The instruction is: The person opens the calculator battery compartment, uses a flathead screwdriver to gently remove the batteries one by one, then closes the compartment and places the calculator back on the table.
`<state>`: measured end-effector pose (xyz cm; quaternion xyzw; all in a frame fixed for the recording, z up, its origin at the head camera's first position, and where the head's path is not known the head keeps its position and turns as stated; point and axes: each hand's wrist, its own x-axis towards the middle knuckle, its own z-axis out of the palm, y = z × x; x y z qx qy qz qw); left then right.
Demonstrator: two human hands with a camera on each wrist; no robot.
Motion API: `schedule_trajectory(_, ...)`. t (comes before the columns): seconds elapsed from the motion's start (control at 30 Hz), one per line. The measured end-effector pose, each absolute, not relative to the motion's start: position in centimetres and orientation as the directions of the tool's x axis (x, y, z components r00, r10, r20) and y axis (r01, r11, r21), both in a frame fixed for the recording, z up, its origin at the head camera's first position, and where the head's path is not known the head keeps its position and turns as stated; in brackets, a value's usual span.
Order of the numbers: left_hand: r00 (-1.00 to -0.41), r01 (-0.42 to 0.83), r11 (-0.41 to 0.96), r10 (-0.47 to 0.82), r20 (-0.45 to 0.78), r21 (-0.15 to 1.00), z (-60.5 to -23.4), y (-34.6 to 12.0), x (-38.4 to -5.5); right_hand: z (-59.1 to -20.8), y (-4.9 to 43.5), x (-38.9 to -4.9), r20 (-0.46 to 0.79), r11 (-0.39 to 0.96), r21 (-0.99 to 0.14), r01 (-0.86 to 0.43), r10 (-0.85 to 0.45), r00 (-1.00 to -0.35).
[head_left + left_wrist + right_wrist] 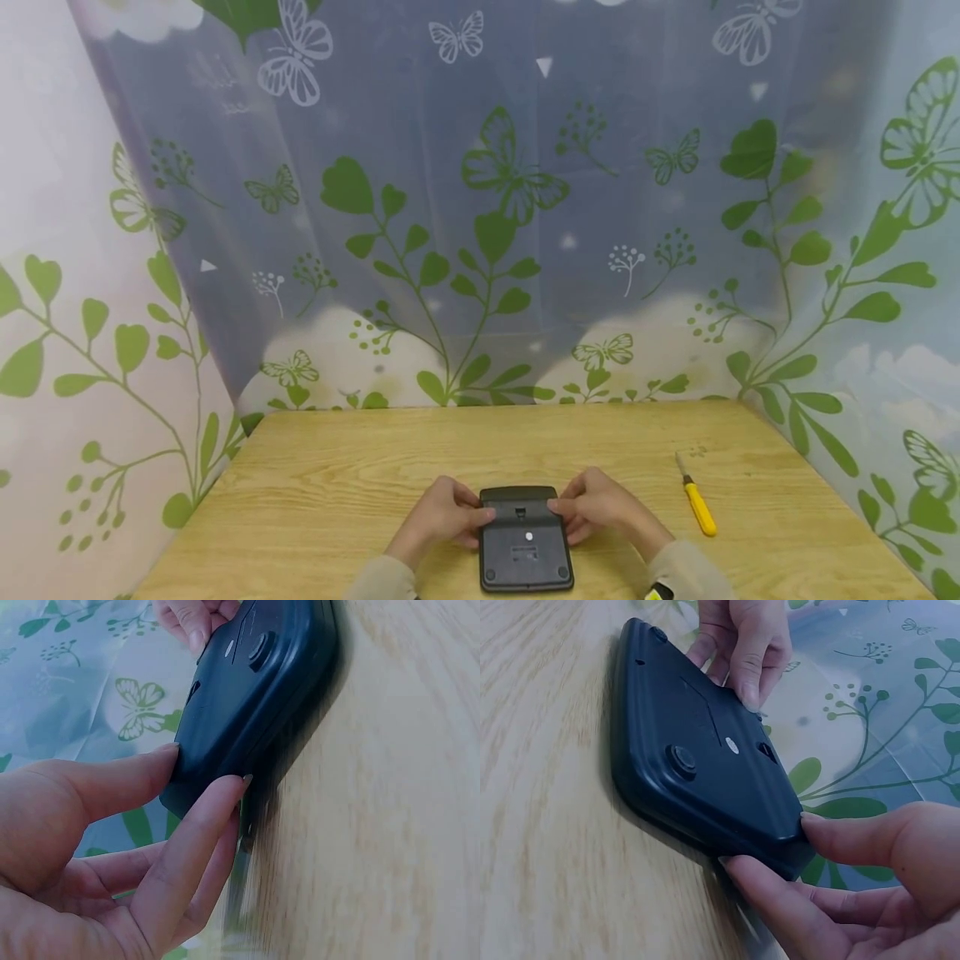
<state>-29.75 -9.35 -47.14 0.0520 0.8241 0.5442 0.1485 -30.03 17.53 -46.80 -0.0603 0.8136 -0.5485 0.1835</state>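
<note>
A black desk calculator (517, 558) lies back side up between the hands, showing a latch, a small white round sticker and round feet. My left hand (447, 512) pinches its left edge near the far end, thumb on the back face. On the opposite edge my right hand (596, 507) grips it the same way. In the left wrist view the calculator (240, 712) stands close over the table, held between thumb and fingers. The right wrist view shows the calculator's (697, 735) near corner between the right thumb and index finger. Its key side is hidden.
A screwdriver (699, 507) with a yellow handle lies on the wooden table (337, 483), right of the hands, tip pointing away. Patterned cloth (420, 250) with leaves and butterflies rises behind the table and along both sides.
</note>
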Motion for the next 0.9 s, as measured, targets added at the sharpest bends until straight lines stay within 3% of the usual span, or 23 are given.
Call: schedule_trajectory(0.9,-0.945,-0.073,0.412,0.262,-0.194,0.908,-46.95,-9.66,-29.50,-47.22,17.59,-29.82,-0.230,0.391,-0.916,0.090,-0.328,-0.916)
